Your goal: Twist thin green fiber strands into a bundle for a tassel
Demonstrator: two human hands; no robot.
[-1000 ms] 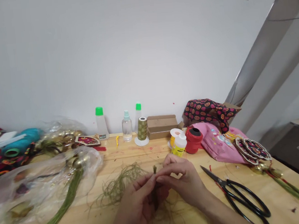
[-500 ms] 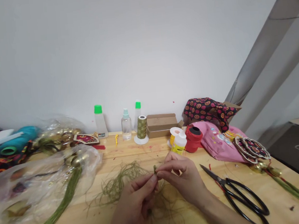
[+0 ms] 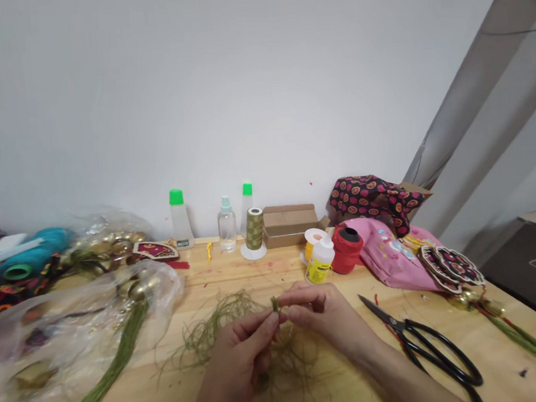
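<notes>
My left hand [image 3: 243,361] and my right hand [image 3: 324,315] meet at their fingertips over the wooden table [image 3: 495,350]. Both pinch a small bundle of olive-green thread [image 3: 275,303] whose short end sticks up between them. Loose green thread strands [image 3: 214,332] spread out in a tangle to the left and below my hands. Black scissors [image 3: 429,356] lie shut on the table to the right of my right forearm.
Behind my hands stand a thread cone [image 3: 254,231], green-capped bottles [image 3: 179,219], a glue bottle [image 3: 321,262], a red spool [image 3: 346,250] and a cardboard box [image 3: 292,224]. A clear plastic bag [image 3: 48,336] with green cords lies left. Pink fabric [image 3: 392,262] and ornaments [image 3: 452,268] lie right.
Both hands shifted slightly left and up with the thread bundle still pinched between them. Nothing else on the table moved.
</notes>
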